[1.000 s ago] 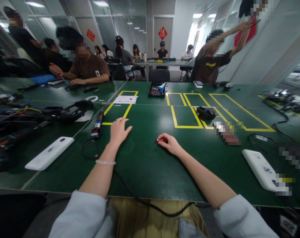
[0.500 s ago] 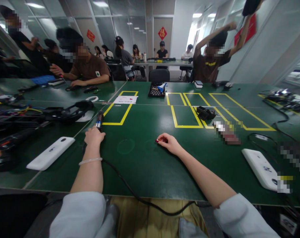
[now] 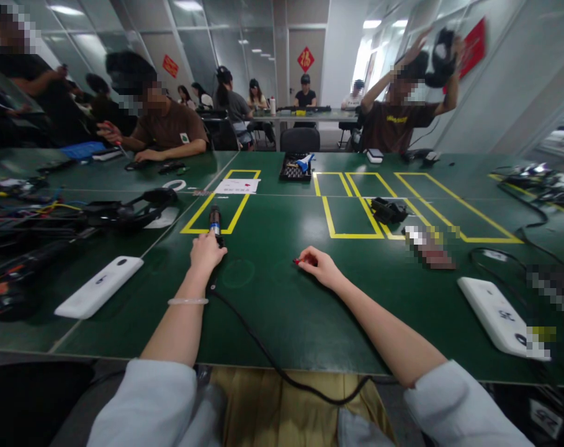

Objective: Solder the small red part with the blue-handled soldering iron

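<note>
My left hand (image 3: 206, 251) is wrapped round a corded cylindrical tool, dark with a blue and silver band (image 3: 214, 223). The tool points away from me over the near end of a yellow-taped outline. Its black cable (image 3: 249, 338) runs from behind the hand and over the table's near edge. My right hand (image 3: 316, 264) rests low over the table and pinches a small red piece (image 3: 296, 261). Most of that piece is hidden by the fingers, so its kind is unclear. Between the hands, a faint ring mark (image 3: 237, 273) shows on the green table (image 3: 272, 323).
White numbered slabs lie left (image 3: 100, 287) and right (image 3: 498, 316). A black tray (image 3: 295, 177) holds small parts at the back. Black parts (image 3: 388, 211) lie on the right-hand tape outlines; cables and devices crowd both sides. Co-workers sit opposite, one raising a headset (image 3: 440, 59).
My left hand has moved right with the tool, which is now over the taped outline. My right hand has hardly moved. The co-worker at the right has lowered the headset.
</note>
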Tool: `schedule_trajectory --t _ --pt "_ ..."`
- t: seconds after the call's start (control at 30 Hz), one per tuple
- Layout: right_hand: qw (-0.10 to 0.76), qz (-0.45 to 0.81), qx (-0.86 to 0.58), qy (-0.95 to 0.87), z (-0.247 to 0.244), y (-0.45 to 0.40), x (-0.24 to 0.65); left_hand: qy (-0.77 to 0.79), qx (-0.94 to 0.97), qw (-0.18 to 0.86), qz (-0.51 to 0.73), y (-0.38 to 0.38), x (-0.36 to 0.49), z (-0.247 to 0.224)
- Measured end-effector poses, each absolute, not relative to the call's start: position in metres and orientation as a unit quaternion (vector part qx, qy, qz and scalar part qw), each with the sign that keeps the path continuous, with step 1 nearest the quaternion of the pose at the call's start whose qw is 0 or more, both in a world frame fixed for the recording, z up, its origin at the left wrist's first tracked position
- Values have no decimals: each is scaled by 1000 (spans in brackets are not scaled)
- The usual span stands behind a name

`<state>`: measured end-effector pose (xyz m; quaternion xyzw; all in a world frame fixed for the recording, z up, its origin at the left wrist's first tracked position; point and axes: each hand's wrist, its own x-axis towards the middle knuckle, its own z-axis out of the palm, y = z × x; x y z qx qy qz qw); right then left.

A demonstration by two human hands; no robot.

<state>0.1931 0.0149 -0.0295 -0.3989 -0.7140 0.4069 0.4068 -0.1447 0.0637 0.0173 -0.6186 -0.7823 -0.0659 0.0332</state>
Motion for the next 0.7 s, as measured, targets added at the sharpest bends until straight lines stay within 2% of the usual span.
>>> schedule_trajectory --t 0.4,0.7 --pt "407 299 -396 -767 -28 12 192 -584 -801 -44 -124 34 -35 11" --pt "336 204 -422 -817 -27 10 192 -468 -864 -100 -160 14 -3 6"
